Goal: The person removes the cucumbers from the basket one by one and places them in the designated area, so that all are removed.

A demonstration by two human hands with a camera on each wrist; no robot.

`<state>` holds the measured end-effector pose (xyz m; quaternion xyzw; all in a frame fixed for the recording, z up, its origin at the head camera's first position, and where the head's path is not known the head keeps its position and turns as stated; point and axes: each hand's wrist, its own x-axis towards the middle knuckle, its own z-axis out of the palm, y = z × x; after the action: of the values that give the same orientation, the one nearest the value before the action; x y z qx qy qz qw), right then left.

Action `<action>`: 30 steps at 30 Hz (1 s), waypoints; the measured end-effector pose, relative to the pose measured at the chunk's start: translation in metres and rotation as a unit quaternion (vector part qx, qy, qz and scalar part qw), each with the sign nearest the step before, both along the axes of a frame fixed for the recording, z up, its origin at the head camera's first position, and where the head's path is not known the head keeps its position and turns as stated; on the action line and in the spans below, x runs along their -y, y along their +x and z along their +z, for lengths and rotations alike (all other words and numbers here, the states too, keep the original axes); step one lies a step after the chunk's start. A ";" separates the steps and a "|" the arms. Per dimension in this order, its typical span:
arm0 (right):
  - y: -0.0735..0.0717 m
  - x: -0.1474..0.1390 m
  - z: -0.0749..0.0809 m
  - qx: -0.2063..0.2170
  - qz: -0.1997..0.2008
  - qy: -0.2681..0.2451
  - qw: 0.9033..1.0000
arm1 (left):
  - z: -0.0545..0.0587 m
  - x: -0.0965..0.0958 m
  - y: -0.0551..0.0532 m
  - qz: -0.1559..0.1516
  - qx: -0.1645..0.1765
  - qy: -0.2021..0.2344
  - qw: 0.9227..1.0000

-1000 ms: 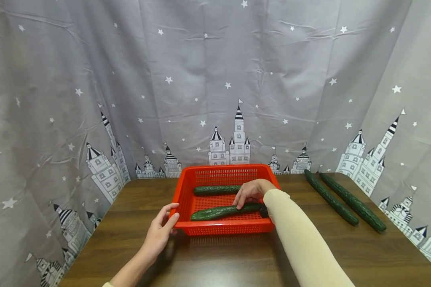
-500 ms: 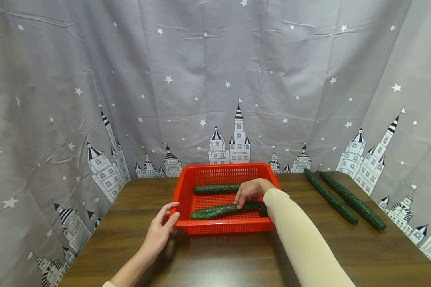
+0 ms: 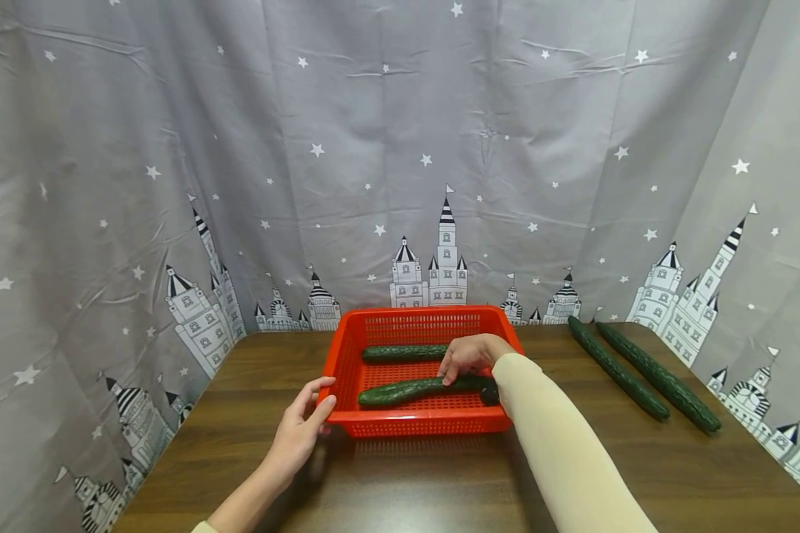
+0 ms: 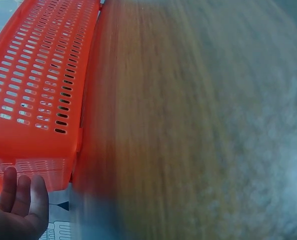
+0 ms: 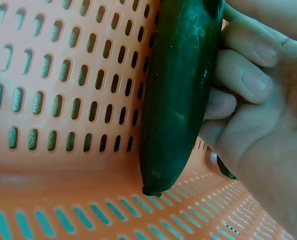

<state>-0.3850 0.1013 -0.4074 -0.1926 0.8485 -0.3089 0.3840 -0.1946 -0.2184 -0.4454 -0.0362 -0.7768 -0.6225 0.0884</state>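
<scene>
We identify a grey curtain (image 3: 347,163), printed with stars and castles, behind a brown wood-grain tabletop (image 3: 240,400). On the tabletop we locate a red basket (image 3: 420,419) with perforated walls and base. To the right of the basket, we note the inner loose cucumber (image 3: 618,369) and the outer loose cucumber (image 3: 660,376), roughly parallel with a gap between them. Inside the basket, we find the rear cucumber (image 3: 403,354), its right end hidden, and the front cucumber (image 3: 400,393), slightly angled near the front wall. We observe the grip of the right hand (image 3: 468,355) grasping the front cucumber, fingers curled against its side. We observe the grip of the left hand (image 3: 300,426) grasping the basket's front left corner, thumb at the rim, fingers at the outer end wall.
</scene>
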 end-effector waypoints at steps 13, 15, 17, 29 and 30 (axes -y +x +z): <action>0.005 0.001 0.000 0.009 -0.014 0.015 1.000 | -0.002 0.001 0.000 0.001 -0.003 0.004 1.000; 0.006 0.002 0.000 0.002 -0.009 0.017 1.000 | -0.002 0.001 0.000 0.000 -0.005 0.002 1.000; 0.006 0.002 0.000 -0.004 -0.005 0.012 1.000 | -0.002 0.001 -0.001 -0.001 -0.005 -0.001 1.000; 0.003 0.001 -0.004 -0.070 -0.030 -0.045 0.996 | -0.002 0.000 -0.001 -0.001 -0.003 -0.001 1.000; 0.003 0.001 -0.004 -0.083 -0.034 -0.051 0.995 | -0.002 0.000 -0.001 0.001 -0.002 -0.001 1.000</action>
<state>-0.3822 0.1000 -0.4116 -0.2083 0.8664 -0.3480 0.2913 -0.1955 -0.2185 -0.4469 -0.0366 -0.7773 -0.6215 0.0901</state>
